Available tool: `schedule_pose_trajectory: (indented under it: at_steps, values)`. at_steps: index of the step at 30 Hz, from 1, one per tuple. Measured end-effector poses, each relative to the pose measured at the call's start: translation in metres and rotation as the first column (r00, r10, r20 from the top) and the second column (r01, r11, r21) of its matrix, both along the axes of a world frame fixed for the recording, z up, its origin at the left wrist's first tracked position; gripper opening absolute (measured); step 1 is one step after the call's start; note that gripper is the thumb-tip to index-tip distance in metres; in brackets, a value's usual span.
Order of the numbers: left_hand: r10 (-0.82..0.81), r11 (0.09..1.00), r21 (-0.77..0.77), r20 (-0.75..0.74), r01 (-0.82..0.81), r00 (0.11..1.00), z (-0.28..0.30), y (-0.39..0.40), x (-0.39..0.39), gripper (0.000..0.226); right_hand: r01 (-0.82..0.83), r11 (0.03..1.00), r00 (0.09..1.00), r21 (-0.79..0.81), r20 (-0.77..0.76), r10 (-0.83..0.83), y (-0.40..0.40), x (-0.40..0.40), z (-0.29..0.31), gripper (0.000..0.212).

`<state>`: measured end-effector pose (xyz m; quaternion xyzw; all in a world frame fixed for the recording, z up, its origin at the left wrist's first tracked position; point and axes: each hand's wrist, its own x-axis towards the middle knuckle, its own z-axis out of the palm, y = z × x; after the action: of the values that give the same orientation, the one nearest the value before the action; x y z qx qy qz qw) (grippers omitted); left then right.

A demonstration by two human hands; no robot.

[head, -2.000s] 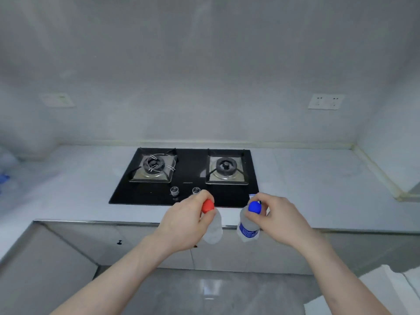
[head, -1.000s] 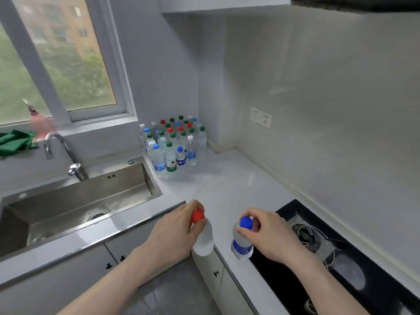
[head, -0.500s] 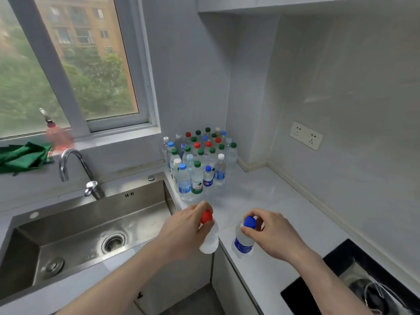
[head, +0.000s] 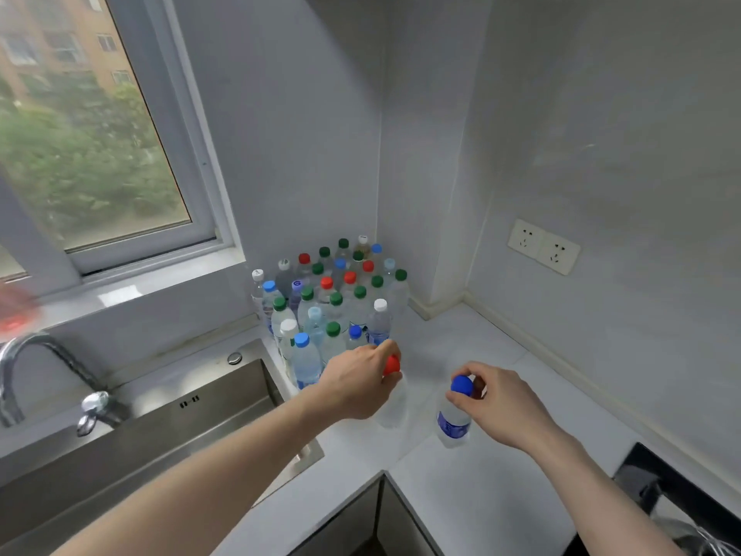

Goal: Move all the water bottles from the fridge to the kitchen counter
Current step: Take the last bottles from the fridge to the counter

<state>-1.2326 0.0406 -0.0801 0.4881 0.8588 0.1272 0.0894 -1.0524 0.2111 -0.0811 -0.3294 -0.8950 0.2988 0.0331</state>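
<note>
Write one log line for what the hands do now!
left hand: holds red-capped bottle | right hand: holds blue-capped bottle | above counter

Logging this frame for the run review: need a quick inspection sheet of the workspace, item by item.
Surface: white corner counter, bare in front of the hands.
Job's things: red-capped bottle and blue-capped bottle, both held by the neck near the counter; whether they touch it cannot be told. Cluster of bottles stands upright in the corner, caps mixed green, red, blue, white.
Clutter: blurred red thing on the window ledge.
Grippers: left hand grips the red-capped bottle; right hand pinches the blue-capped one, fingers curled over the cap.
Cables: nothing seen.
Surroundings: steel sink with tap, window, wall socket, black stove at lower right.
</note>
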Motion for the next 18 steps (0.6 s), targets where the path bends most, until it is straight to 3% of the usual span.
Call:
schedule_pose_trajectory:
  at_steps: [18]
  values:
    - [-0.041, 0.978, -0.208, -0.161, 0.007, 0.986, -0.061, 0.202, -0.138, 0.021, 0.063, 0.998, 0.995, -0.013, 0.084, -0.062, 0.157, -0.148, -0.072, 0.008]
